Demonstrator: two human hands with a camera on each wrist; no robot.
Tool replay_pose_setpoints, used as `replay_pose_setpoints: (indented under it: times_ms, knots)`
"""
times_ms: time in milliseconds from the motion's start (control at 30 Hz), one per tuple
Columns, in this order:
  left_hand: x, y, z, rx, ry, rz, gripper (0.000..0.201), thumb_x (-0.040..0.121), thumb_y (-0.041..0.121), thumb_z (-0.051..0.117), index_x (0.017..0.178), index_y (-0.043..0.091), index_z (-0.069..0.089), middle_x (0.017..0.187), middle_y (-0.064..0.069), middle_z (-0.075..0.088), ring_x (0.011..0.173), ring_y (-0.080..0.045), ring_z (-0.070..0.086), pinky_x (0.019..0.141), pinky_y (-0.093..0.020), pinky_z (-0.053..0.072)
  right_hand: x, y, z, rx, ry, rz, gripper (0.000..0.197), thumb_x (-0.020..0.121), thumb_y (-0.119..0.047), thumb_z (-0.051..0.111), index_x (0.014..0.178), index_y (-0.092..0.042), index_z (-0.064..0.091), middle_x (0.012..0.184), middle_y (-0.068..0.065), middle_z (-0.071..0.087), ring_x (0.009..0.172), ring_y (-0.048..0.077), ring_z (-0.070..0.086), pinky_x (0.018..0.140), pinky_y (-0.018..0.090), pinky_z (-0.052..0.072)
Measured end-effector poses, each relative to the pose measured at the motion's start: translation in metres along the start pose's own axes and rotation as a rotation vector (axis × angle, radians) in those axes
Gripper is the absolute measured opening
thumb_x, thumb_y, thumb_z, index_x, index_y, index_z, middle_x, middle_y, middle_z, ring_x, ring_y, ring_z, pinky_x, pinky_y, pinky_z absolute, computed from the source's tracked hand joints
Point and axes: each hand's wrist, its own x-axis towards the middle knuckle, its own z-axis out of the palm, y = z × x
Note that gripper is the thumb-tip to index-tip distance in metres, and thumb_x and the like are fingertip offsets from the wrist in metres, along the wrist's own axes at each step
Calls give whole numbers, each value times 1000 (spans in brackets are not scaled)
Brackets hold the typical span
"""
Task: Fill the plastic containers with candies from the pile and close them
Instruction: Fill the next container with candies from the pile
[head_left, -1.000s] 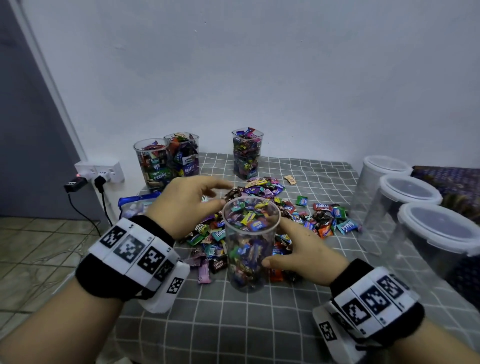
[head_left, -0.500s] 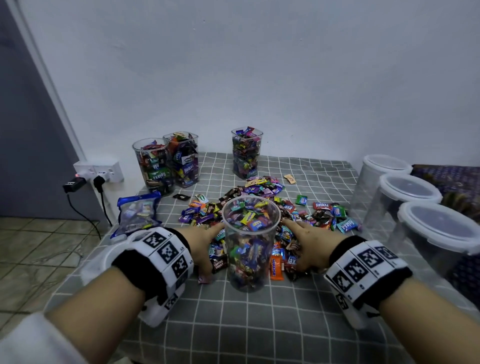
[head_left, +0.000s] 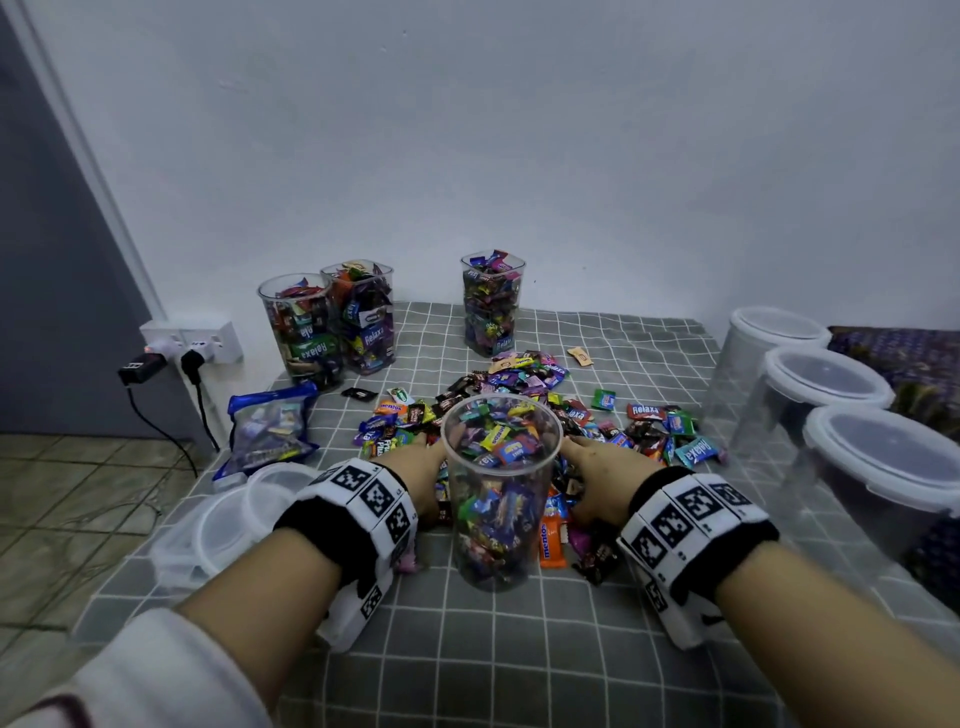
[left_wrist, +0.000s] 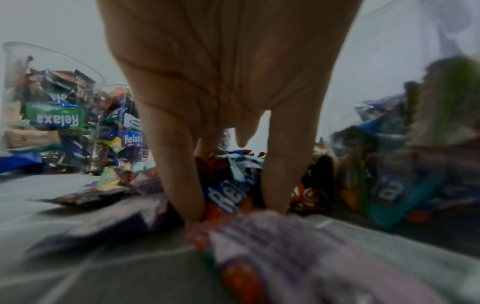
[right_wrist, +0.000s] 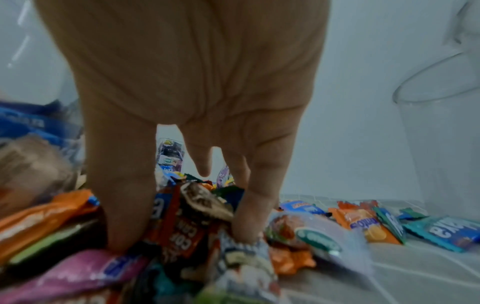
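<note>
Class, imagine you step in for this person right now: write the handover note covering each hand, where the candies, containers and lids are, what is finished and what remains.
Left hand: down in the candy pile left of the near container, fingers curled into wrappers.
Right hand: likewise, right of that container.
Near container: upright between the hands, almost full, no lid.
Three filled containers stand at the back, all unlidded.
Loose lids lie at the left edge.
Three lidded containers on the right look empty.
Done: four filled or nearly.
Left: top up the near one, lid the filled ones, fill the rest.
</note>
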Motion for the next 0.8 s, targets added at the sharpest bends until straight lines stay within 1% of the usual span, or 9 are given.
replay_pose_setpoints:
  times_ms: [100,200,267,333,467,533,667,733,800]
  knots:
    - [5,-1,-1,-27,18,-6,63,82,26,68,138,17,41,139,-9,46,124,-26,48,104,-38,39,0,-1,-1,-14,20,-15,81,84,-25,64,149,-34,16,151,3,30,131,25,40,103,37,42]
    - [5,-3,-4,-52,59,-14,56,83,27,66,136,25,47,134,-5,52,120,-27,51,101,-38,43,-3,-2,-3,-16,49,-33,65,87,-22,60,145,-34,31,140,2,47,125,22,47,99,33,44]
    - [3,-2,-6,-80,86,-23,44,83,29,64,126,28,57,126,-4,59,112,-26,56,96,-38,47,-5,-3,-4,-4,79,-41,56,89,-21,58,141,-33,39,135,0,53,122,19,50,97,31,44]
    - [2,0,-7,-95,108,-44,33,85,29,61,117,26,64,117,-4,63,105,-26,59,92,-38,50,-6,-5,-5,-3,94,-45,49,91,-22,57,138,-32,45,133,0,56,120,18,52,98,31,44]
    - [-1,2,-9,-132,166,-82,30,88,30,59,116,21,65,116,-6,64,105,-27,59,94,-39,48,-4,-7,-3,-1,140,-52,40,93,-19,53,131,-27,53,127,2,60,116,19,55,97,31,45]
    - [-4,3,-11,-136,198,-74,30,90,30,57,117,23,65,118,-6,63,108,-27,57,94,-37,48,-4,-7,-3,1,167,-46,35,93,-19,52,127,-24,58,123,3,62,114,21,56,95,32,45]
    - [-11,4,-16,-118,248,-66,26,90,23,53,112,26,68,109,-6,67,102,-27,59,83,-32,49,-3,-7,-1,15,180,-31,30,92,-16,51,120,-17,61,115,7,65,109,25,58,92,35,48]
    - [-15,5,-17,-129,274,-76,26,92,20,50,111,25,67,109,-8,66,103,-28,58,81,-31,47,-3,-6,-1,35,189,-28,31,92,-16,51,122,-18,60,116,7,64,109,25,58,91,35,48]
    - [-21,8,-19,-172,310,-101,27,93,16,47,110,21,67,109,-10,65,104,-29,57,78,-30,45,-3,-5,-1,58,208,-19,33,92,-17,50,124,-21,59,117,7,64,109,25,57,90,33,47]
